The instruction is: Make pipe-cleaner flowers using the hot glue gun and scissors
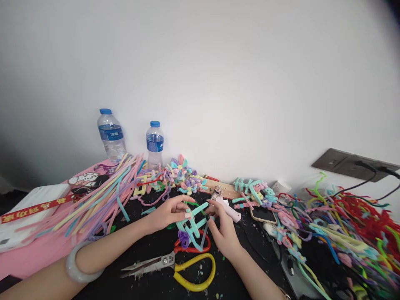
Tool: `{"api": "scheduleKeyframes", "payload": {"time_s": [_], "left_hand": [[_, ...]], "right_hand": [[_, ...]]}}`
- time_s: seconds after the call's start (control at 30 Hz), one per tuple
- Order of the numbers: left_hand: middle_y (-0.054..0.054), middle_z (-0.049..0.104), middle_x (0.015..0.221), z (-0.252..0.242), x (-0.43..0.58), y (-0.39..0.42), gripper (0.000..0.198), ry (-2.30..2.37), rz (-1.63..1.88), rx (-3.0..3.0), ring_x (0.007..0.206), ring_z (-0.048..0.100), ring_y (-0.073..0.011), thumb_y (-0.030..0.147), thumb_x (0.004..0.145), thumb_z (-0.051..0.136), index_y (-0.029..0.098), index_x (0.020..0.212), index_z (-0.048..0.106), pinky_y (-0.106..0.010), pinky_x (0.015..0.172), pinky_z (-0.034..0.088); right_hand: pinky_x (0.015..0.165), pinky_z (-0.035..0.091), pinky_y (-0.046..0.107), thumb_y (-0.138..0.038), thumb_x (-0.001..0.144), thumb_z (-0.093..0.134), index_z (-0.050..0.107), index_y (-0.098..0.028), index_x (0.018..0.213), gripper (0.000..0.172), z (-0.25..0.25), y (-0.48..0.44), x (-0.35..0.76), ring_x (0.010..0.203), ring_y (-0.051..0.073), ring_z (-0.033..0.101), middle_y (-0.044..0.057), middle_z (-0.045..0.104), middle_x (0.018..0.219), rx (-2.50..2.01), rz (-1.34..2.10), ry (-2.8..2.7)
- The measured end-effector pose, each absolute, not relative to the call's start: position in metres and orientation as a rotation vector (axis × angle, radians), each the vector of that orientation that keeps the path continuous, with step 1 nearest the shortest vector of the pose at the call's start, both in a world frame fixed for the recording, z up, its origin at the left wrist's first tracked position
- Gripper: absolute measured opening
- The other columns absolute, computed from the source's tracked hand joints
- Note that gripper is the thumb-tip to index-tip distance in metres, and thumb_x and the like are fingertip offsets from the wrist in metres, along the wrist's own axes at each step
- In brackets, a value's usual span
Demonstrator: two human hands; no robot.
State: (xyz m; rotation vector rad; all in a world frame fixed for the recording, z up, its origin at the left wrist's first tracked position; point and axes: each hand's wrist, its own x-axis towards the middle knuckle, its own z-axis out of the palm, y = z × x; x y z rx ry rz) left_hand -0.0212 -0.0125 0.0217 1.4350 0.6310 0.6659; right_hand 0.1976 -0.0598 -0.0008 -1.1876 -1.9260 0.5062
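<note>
Between my two hands is a woven piece of mint-green pipe cleaners point(193, 230), its strips crossing in a loose lattice. My left hand point(173, 213) pinches its upper left part between thumb and fingers. On the other side, my right hand point(220, 225) has its fingertips closed on the ends of the strips. A purple pipe-cleaner flower point(183, 239) hangs at or lies against the lower left of the piece; I cannot tell which. Just below lie scissors point(164, 261) with one red and one yellow handle loop, the red one partly covered by the piece.
Long pastel pipe cleaners point(103, 196) lie at the left, near two water bottles point(155, 143). Finished pipe-cleaner flowers point(184, 175) sit along the wall. At the right are a phone point(263, 215), a heap of colourful pipe cleaners point(353, 241) and a socket strip point(346, 163) with cables.
</note>
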Motion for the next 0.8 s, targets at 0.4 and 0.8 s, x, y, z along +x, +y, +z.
{"api": "scheduleKeyframes", "payload": {"time_s": [0.4,0.8], "left_hand": [[-0.005,0.060,0.097,0.014,-0.022,-0.006,0.045,0.638,0.653,1.376,0.072,0.057,-0.0131,0.030,0.077,0.066,0.021,0.117,0.049,-0.023,0.060,0.041],[-0.005,0.060,0.091,0.012,-0.019,-0.005,0.037,0.714,0.812,1.316,0.068,0.056,-0.0126,0.031,0.075,0.065,0.018,0.108,0.054,-0.023,0.059,0.043]], "right_hand": [[0.058,0.043,0.025,-0.014,0.087,0.038,0.051,-0.017,0.111,0.027,-0.003,-0.058,0.194,0.059,0.015,0.052,-0.001,0.051,0.067,-1.278,0.359,-1.819],[0.061,0.044,0.028,-0.019,0.087,0.041,0.056,-0.017,0.096,0.018,-0.002,-0.056,0.196,0.064,0.017,0.055,0.005,0.061,0.080,-1.352,0.323,-1.688]]}}
